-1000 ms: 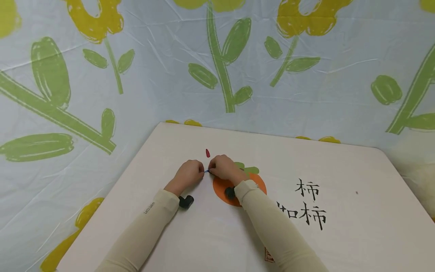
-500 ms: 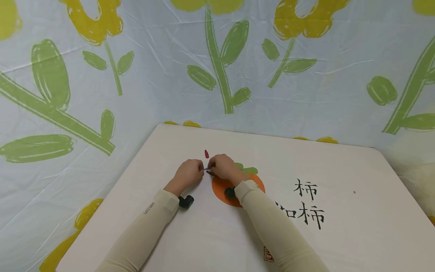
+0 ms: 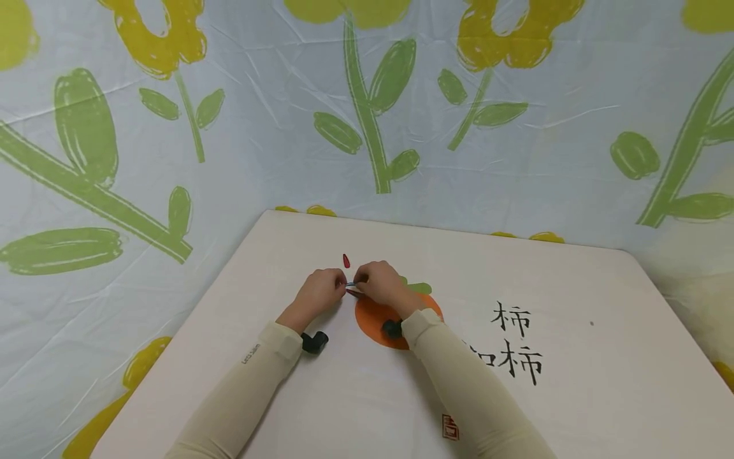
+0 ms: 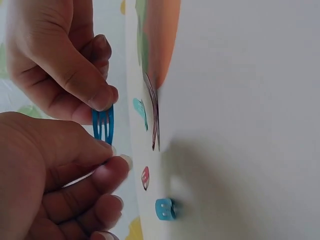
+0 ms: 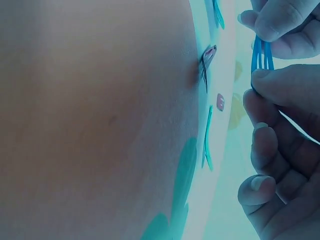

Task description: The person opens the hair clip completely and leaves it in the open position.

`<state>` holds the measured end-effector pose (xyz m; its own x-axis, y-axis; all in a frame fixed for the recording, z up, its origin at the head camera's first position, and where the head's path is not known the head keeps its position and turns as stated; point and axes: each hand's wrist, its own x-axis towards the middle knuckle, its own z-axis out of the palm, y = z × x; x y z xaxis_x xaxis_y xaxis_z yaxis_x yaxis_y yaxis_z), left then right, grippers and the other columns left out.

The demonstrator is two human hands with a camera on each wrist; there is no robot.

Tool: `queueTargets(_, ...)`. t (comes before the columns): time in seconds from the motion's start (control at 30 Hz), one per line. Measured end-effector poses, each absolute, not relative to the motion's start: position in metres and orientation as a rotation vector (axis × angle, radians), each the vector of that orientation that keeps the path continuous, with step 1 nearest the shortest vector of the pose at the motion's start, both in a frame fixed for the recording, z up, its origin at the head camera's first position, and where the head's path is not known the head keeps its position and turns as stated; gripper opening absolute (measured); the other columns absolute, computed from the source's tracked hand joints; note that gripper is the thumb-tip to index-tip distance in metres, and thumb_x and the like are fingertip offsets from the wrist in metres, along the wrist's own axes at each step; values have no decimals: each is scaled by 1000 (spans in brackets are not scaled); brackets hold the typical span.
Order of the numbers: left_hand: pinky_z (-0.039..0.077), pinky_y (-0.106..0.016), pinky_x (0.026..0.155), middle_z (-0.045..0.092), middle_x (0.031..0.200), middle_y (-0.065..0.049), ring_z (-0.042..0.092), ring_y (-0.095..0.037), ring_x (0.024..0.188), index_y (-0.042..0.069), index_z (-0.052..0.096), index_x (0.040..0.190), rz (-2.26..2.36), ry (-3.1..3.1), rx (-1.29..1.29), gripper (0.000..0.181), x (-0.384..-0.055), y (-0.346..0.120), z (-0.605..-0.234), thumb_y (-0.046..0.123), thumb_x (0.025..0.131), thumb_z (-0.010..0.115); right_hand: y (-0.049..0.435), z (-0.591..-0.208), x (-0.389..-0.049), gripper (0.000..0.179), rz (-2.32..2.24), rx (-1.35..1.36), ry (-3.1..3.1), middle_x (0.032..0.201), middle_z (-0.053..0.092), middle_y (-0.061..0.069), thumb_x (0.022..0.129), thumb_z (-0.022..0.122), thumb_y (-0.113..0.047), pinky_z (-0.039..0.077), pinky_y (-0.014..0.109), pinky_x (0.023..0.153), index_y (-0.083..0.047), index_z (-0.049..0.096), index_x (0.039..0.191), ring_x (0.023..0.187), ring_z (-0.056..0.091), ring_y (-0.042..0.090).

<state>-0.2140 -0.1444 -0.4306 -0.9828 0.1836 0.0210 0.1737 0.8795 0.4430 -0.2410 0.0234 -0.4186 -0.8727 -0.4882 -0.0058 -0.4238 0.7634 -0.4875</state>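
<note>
A person's left hand (image 3: 320, 293) and right hand (image 3: 381, 284) meet above a pale table (image 3: 332, 389), left of its centre. Each pinches one end of a slim blue clip (image 4: 103, 122) between thumb and fingers, so both grips are closed on it. The clip is stretched between the two hands, raised off the tabletop, its narrow slots showing in both wrist views.

Just on the near side of the clip, a dark slender clip (image 4: 154, 115) lies by the left edge of a printed orange fruit (image 3: 373, 322), its strips parted. A small red clip (image 3: 346, 261) lies on the far side of the hands. The left wrist view also shows a small blue piece (image 4: 164, 209) and a teal piece (image 4: 140, 110) on the tabletop; both are probably clips, though the angle leaves this unsure.

Printed green leaves (image 3: 421, 288) top the fruit at its far edge. Black characters (image 3: 512, 319) are printed to the right, and a red seal mark (image 3: 450, 427) sits nearer. A cloth with yellow flowers and green stems (image 3: 369, 137) hangs behind the table.
</note>
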Motion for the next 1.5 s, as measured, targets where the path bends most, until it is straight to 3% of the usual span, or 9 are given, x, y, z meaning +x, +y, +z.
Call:
queueTargets(0.43, 50, -29, 73, 67, 85, -1, 56, -15, 77, 8, 71, 96, 905, 2982, 452, 11, -212, -132, -432, 11, 92, 61, 53, -421, -230, 12, -907, -785, 2808, 85, 69, -4, 92, 62, -15, 51, 30, 77, -13, 74, 93, 80, 58, 13)
queueTargets(0.87, 46, -24, 60, 68, 78, 2, 55, -12, 69, 9, 72, 94, 1059, 2872, 497, 12, -212, -120, -434, 16, 94, 62, 76, -414, -218, 11, -917, -690, 2823, 85, 68, -6, 93, 63, -19, 52, 30, 77, -15, 74, 95, 82, 58, 12)
queueTargets(1.5, 50, -30, 76, 70, 97, -2, 57, -14, 83, 9, 73, 103, 1056, 2826, 627, 17, -205, -95, -427, 17, 96, 59, 115, -413, -200, 16, -1026, -672, 2787, 88, 66, -4, 93, 64, -19, 44, 28, 60, -11, 74, 101, 68, 50, 14)
